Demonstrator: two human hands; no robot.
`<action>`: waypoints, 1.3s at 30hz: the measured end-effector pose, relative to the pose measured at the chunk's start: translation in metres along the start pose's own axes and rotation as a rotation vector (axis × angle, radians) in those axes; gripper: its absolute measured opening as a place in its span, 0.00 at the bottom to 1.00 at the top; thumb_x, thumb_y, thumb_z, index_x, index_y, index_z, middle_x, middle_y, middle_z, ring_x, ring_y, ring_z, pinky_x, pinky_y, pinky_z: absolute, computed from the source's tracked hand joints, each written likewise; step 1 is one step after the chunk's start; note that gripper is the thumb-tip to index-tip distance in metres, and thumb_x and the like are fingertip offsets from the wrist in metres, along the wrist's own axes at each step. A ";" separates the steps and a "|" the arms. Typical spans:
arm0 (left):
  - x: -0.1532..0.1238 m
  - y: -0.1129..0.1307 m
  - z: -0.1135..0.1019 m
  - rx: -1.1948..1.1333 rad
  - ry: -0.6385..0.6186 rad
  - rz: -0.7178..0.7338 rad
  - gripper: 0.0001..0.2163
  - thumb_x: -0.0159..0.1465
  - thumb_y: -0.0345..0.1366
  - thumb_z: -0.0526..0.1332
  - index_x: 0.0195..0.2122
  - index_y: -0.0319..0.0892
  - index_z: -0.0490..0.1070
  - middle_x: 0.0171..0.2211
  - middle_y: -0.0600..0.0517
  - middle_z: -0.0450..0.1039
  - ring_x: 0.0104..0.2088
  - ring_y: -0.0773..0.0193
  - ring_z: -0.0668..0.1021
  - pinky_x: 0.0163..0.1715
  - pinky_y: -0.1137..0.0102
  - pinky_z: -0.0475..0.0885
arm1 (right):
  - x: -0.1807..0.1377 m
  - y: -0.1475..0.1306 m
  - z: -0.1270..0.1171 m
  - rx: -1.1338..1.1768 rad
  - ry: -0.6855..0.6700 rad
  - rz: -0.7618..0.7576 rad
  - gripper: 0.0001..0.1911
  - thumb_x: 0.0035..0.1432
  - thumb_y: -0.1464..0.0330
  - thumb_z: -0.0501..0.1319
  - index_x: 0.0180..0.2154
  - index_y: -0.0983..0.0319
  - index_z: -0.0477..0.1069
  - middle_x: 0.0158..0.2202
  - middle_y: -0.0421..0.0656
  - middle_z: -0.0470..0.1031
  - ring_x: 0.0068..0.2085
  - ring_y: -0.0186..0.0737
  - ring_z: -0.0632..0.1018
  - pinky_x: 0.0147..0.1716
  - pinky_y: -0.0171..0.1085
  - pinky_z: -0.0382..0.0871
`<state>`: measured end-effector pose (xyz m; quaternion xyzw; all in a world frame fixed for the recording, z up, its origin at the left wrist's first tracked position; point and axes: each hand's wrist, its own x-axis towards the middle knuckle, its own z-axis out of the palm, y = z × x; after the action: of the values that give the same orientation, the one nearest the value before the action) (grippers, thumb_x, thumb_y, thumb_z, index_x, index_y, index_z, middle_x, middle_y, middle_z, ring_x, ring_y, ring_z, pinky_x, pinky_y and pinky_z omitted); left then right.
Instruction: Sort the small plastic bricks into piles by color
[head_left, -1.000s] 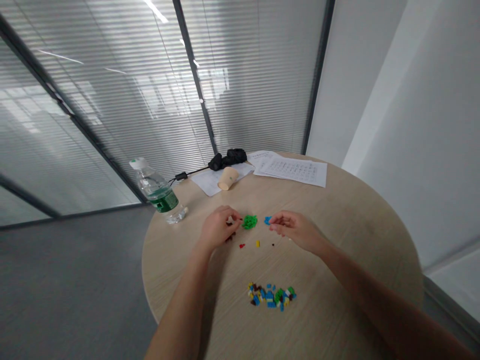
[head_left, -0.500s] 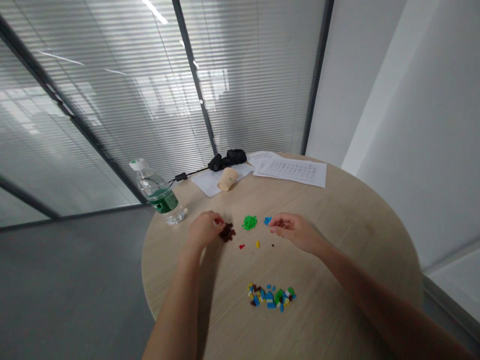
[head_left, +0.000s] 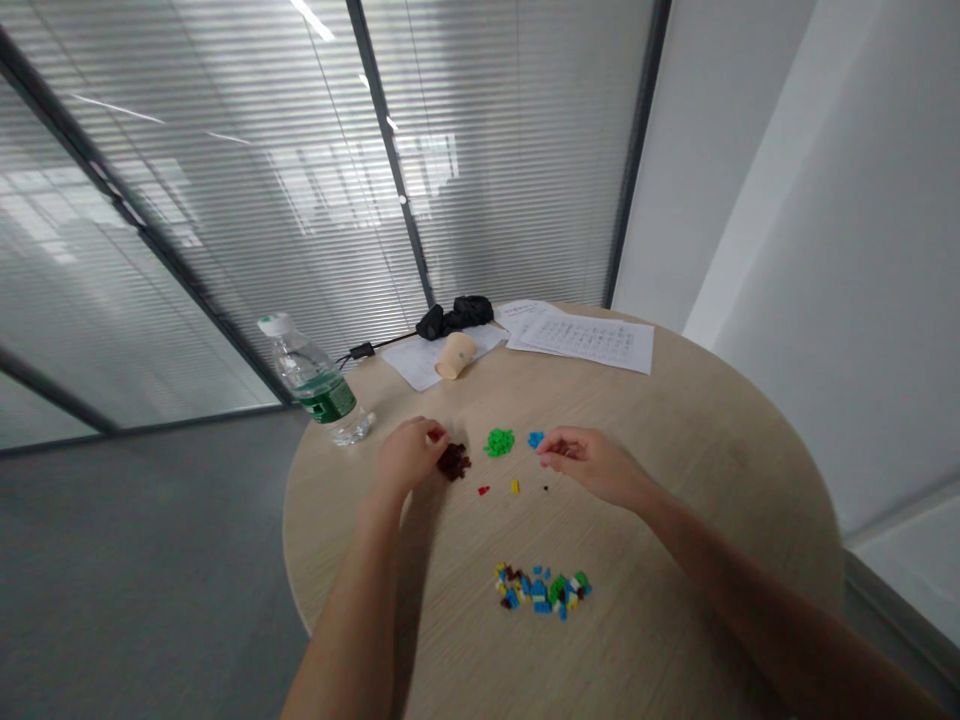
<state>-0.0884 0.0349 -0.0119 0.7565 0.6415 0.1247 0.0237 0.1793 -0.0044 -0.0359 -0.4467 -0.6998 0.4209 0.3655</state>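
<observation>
My left hand (head_left: 411, 455) is at the left edge of a pile of dark brown toy bricks (head_left: 454, 462). Its thumb and fingers are closed in a pinch, and whatever they hold is too small to make out. My right hand (head_left: 589, 462) rests beside a few blue bricks (head_left: 535, 440), its fingers curled and closed towards the thumb; any piece in them is hidden. Between the hands lies a pile of green bricks (head_left: 499, 442). Nearer me are a red piece (head_left: 484, 490), a yellow brick (head_left: 515, 487) and a tiny dark piece (head_left: 546, 488).
A mixed heap of coloured bricks (head_left: 541, 590) lies at the front of the round table (head_left: 675, 420). Farther back are a water bottle (head_left: 322, 392), a paper cup (head_left: 455, 356) on its side, printed sheets (head_left: 592, 340) and a black bundle (head_left: 469, 312) with a cable.
My left hand has shifted very slightly at the brown pile, its fingertips drawing closer together. My right hand has barely moved beside the blue bricks. The piles look the same.
</observation>
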 end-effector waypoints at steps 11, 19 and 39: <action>-0.009 0.046 0.015 -0.151 -0.016 0.303 0.08 0.61 0.33 0.55 0.33 0.42 0.74 0.33 0.51 0.75 0.30 0.65 0.74 0.30 0.72 0.64 | -0.018 -0.012 0.013 -0.378 -0.481 -0.311 0.06 0.50 0.72 0.62 0.31 0.62 0.77 0.28 0.41 0.75 0.27 0.33 0.72 0.28 0.31 0.64; -0.009 0.044 0.016 -0.122 -0.018 0.287 0.09 0.61 0.34 0.54 0.34 0.42 0.74 0.32 0.51 0.75 0.30 0.65 0.73 0.30 0.72 0.64 | -0.020 -0.013 0.023 -0.395 -0.605 -0.393 0.06 0.50 0.73 0.63 0.32 0.60 0.79 0.29 0.40 0.77 0.32 0.35 0.75 0.36 0.33 0.66; -0.010 0.046 0.014 -0.093 -0.024 0.303 0.09 0.62 0.34 0.54 0.32 0.42 0.73 0.32 0.51 0.75 0.29 0.65 0.73 0.28 0.73 0.63 | -0.019 -0.012 0.024 -0.391 -0.643 -0.414 0.07 0.47 0.73 0.64 0.31 0.60 0.79 0.28 0.40 0.76 0.32 0.35 0.74 0.39 0.33 0.66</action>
<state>-0.0426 0.0192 -0.0178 0.8443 0.5131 0.1474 0.0472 0.1606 -0.0309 -0.0364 -0.2036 -0.9196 0.3160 0.1142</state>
